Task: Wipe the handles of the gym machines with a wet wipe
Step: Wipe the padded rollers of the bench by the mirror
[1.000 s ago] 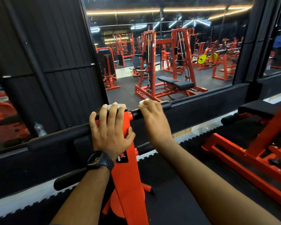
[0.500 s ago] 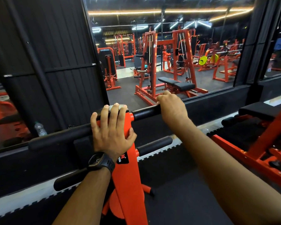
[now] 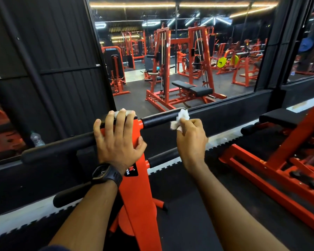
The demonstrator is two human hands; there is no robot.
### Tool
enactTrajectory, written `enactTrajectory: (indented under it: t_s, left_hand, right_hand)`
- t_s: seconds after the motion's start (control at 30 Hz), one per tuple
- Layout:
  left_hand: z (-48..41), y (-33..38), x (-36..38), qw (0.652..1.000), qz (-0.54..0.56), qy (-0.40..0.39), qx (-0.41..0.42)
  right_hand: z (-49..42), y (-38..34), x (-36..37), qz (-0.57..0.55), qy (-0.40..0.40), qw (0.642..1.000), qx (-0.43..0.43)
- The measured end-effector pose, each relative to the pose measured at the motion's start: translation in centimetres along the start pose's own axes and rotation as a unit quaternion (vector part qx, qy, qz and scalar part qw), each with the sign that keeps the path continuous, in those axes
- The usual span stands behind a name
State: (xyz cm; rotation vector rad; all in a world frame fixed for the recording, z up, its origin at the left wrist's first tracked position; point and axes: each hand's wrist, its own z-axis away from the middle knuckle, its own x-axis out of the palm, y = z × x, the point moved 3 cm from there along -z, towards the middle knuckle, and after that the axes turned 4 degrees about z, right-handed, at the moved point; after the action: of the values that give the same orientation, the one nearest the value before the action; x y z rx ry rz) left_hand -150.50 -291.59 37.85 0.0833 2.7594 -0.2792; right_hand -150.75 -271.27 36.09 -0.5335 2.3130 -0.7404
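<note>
My right hand [image 3: 190, 140] pinches the wet wipe [image 3: 179, 120] against the black handle [image 3: 158, 119], left hand [image 3: 118, 142] lies flat on the post [image 3: 138, 187]; can't read what's in the bottle [image 3: 37, 139].

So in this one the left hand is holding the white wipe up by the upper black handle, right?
Not quite: it is the right hand that pinches the white wipe up by the upper black handle, as the head view shows. The left hand only rests on top of the orange post.
</note>
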Motion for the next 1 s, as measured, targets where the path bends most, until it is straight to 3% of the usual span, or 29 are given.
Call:
enactTrajectory:
  t_s: [0.23, 0.37, 0.5, 0.67, 0.8, 0.9, 1.0]
  left_hand:
    - [0.2, -0.1, 0.4, 1.000, -0.013, -0.002, 0.013]
    - [0.3, -0.1, 0.5, 1.000, -0.017, 0.016, 0.018]
    - [0.3, 0.0, 0.6, 0.999, -0.024, 0.023, 0.021]
    - [0.2, 0.1, 0.5, 0.999, -0.023, 0.030, 0.019]
    - [0.1, 0.1, 0.6, 0.999, -0.023, 0.034, 0.018]
    - [0.2, 0.1, 0.7, 0.999, -0.028, 0.034, 0.017]
    - [0.1, 0.0, 0.6, 0.999, -0.031, 0.031, 0.018]
  right_hand:
    - [5.7, 2.3, 5.4, 0.020, -0.070, 0.996, -0.060]
    - [8.1, 2.5, 7.2, 0.065, -0.069, 0.983, -0.156]
    - [8.0, 1.8, 7.9, 0.059, -0.085, 0.986, -0.130]
    - [9.0, 0.7, 7.2, 0.071, -0.096, 0.978, -0.172]
    - [8.1, 3.0, 7.0, 0.133, -0.059, 0.986, -0.078]
    - [8.4, 2.9, 7.0, 0.055, -0.069, 0.995, -0.037]
    - [9.3, 0.7, 7.0, 0.028, -0.085, 0.989, -0.121]
